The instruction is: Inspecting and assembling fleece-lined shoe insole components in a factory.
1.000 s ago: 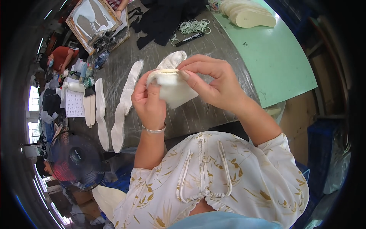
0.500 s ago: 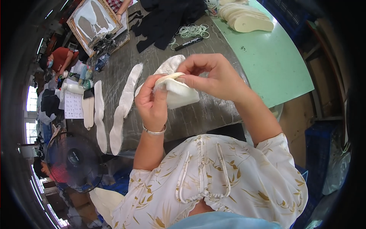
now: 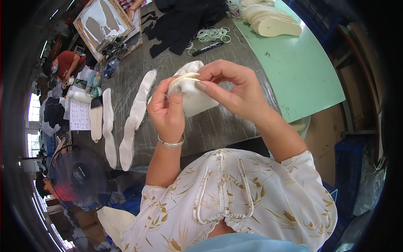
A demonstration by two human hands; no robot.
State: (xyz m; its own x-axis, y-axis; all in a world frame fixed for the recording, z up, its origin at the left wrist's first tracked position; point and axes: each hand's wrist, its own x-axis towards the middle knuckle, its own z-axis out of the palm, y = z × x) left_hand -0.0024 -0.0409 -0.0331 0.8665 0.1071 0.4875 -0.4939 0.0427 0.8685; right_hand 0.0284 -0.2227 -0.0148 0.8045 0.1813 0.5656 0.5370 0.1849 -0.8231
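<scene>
Head view. Both hands are raised above the grey worktable (image 3: 218, 126), working one white fabric piece (image 3: 197, 98) between them. The left hand (image 3: 168, 111) grips the piece from its left side, fingers curled around the fabric and thumb pressed on the front; a thin silver bangle (image 3: 171, 143) sits on that wrist. The right hand (image 3: 231, 90) pinches the upper rim of the same piece between thumb and forefinger, the remaining fingers arched over it. Both grips are closed on the fabric. The piece is held clear of the table, its lower part hanging in a soft rounded fold below the right thumb.

On the table to the left lie long white fabric strips (image 3: 136, 115), flat, side by side and apart from the hands. Further back lies a heap of black cloth (image 3: 184, 23); just beside it are a loose pile of pale rubber bands (image 3: 212, 34) and a dark marker pen (image 3: 208, 48). To the right, a light green board (image 3: 294, 71) carries a stack of cream shoe insoles (image 3: 270, 21) at its far end.

At the lower left stands a dark fan with red centre (image 3: 79, 178). At the far left, another person in a red top (image 3: 65, 63) sits near a framed board (image 3: 103, 23).
</scene>
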